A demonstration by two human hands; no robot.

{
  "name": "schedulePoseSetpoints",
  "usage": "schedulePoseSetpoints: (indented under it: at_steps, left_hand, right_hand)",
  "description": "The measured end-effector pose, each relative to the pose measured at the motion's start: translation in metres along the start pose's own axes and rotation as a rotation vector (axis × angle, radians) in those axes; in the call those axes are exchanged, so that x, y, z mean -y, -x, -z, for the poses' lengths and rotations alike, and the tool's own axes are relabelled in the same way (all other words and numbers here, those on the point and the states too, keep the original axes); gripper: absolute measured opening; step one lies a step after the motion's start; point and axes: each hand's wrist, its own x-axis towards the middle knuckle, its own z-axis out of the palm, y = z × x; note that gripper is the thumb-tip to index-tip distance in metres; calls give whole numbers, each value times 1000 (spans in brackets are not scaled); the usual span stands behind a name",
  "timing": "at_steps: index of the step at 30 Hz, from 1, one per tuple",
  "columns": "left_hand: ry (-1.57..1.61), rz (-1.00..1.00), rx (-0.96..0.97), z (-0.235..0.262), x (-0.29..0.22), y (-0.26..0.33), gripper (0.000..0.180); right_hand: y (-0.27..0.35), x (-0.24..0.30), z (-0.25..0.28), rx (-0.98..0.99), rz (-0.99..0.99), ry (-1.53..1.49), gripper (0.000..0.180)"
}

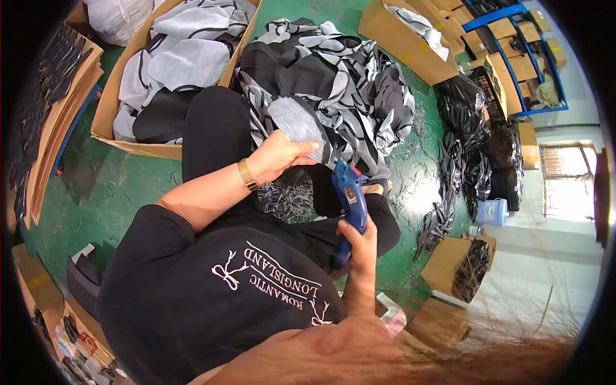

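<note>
My left hand (280, 156) pinches the edge of a light grey fabric piece (294, 120) with a black border between thumb and fingers. In my right hand (360, 242) is a blue handheld electric cutter (353, 197), gripped by its handle with the head pointing away from me. The cutter's head is just right of the grey piece, and I cannot tell whether it touches any cloth. Beyond both hands spreads a heap of grey and black fabric pieces (321, 67). Thin fabric trimmings (289, 200) lie under my left hand, between my legs.
A large carton (138, 149) of grey and black pieces stands at the left, beside my knee. Another carton (407, 48) is at the far right. Black plastic bags (471, 115), a pale blue bucket (492, 212) and an open carton (443, 266) line the right side. Scraps litter the green floor (154, 186).
</note>
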Motion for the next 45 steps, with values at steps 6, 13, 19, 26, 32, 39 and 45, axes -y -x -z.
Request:
schedulePoseSetpoints:
  at_steps: [6, 13, 19, 26, 32, 39, 45]
  left_hand:
    - [-2, -60, -97, -11, 4, -15, 19]
    - [71, -48, -137, -12, 5, -30, 15]
    - [40, -36, -157, -10, 6, -33, 15]
    - [-27, -31, -158, -12, 8, -29, 12]
    - [-206, -91, -145, -6, 13, -29, 13]
    - [-463, -96, -64, -1, 6, -23, 14]
    - [-541, -79, 91, 3, -3, -17, 22]
  right_hand:
    - [-10, -17, 4, 36, -87, -40, 29]
    - [-22, -24, 6, 16, -103, -67, 29]
    - [-28, -27, 7, 21, -128, -87, 32]
    - [-32, -25, 10, 29, -131, -69, 33]
    - [-32, -18, 11, 42, -108, -40, 30]
    - [-31, -15, 12, 61, -107, -44, 30]
    - [-33, -15, 14, 103, -130, -109, 33]
